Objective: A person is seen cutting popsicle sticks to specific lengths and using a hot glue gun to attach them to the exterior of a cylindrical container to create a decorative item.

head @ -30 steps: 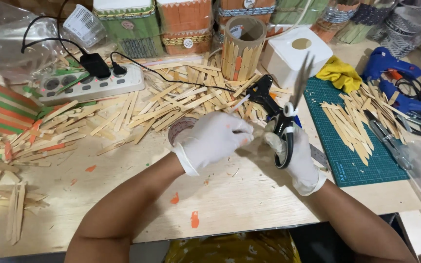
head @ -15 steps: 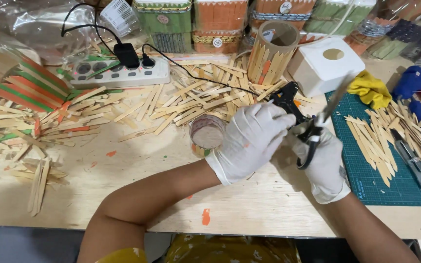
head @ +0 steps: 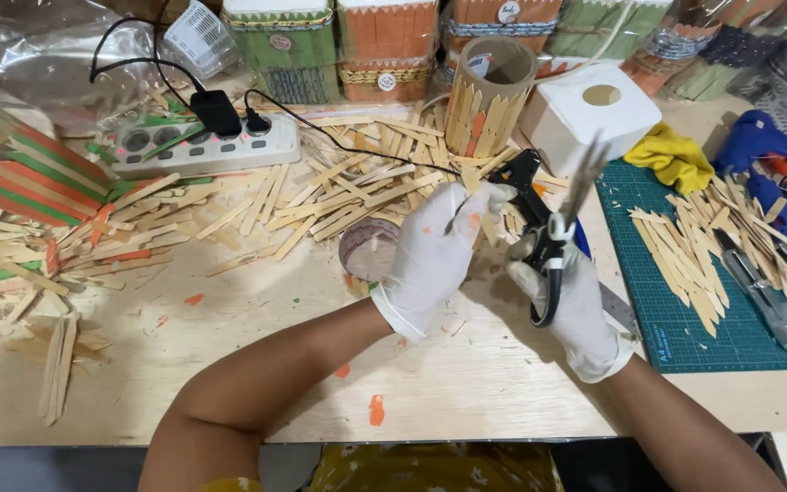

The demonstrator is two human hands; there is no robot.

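Far left of the table (head: 229, 364): loose wooden sticks (head: 20, 264), plain, green and orange, lying fanned and scattered. Behind them a white power strip (head: 202, 146) with a black adapter plugged in; its black cable (head: 348, 146) runs right across the stick pile toward the hands.

Centre: a small round roll (head: 368, 251) lies flat on the table, just left of the left hand and partly behind it.

Left hand (head: 434, 260), white glove: fingers curled together, fingertips pinching a short wooden stick (head: 469, 205). The stick's long axis runs roughly upright in the view, tilted slightly, with an orange smudge near the fingertips. It sits just left of the scissors, close but whether touching the blades cannot be told.

Right hand (head: 576, 301), white glove: fingers closed through the black handles of the scissors (head: 562, 232). Blades point up and away, blurred, slightly parted as far as can be seen. The right hand is lower and to the right of the stick; the left hand is the one on it.

Behind the hands: a round stick-clad holder (head: 489, 96) and a white box (head: 594, 114) with a round hole.

Right: a yellow cloth (head: 671, 155), then a green cutting mat (head: 676, 310) with a row of cut sticks (head: 685, 255). Far right, a blue glue gun (head: 767, 150).

Nothing lies between stick and blades.
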